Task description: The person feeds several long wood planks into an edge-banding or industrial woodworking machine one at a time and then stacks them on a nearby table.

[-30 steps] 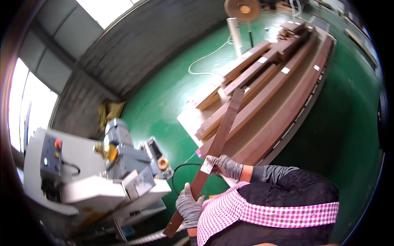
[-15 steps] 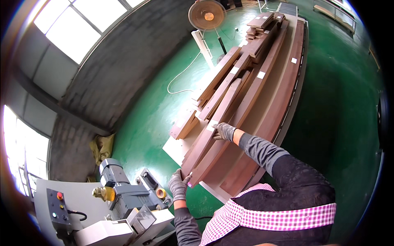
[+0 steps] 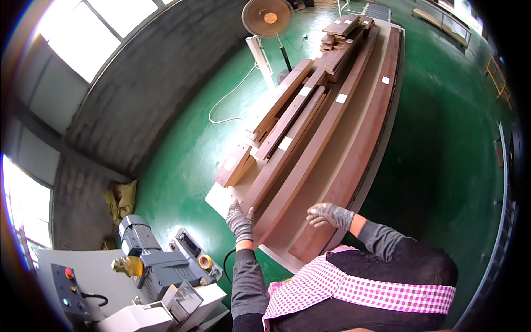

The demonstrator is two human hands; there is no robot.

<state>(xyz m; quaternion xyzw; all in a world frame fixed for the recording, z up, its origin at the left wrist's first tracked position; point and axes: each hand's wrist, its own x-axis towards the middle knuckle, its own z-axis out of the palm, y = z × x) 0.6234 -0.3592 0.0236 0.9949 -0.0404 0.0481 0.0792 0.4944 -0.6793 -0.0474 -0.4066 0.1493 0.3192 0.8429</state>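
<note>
Long brown wooden boards lie lengthwise on a pale flat surface. My left hand (image 3: 240, 222), in a grey striped glove, is at the near end of a labelled board (image 3: 271, 166). Its fingers are stretched out and its thumb stands apart, against or right beside that end. My right hand (image 3: 331, 214), gloved the same way, hovers over the near part of the boards, holding nothing, its fingers loosely bent and apart. Below it runs a wide brown board (image 3: 359, 152) along the right edge. Another labelled board (image 3: 326, 133) lies between the two.
Shorter boards (image 3: 233, 165) lie at the left, and a stack (image 3: 340, 26) sits at the far end. A grey motor-driven machine (image 3: 166, 265) with a control box (image 3: 69, 293) stands at lower left. Beyond the boards is a round fan (image 3: 267, 16); its cable crosses the green floor.
The labelled board at my left hand has slid away from me, lengthwise. My right hand has let go of it and drawn back to the right; my left hand has followed its near end.
</note>
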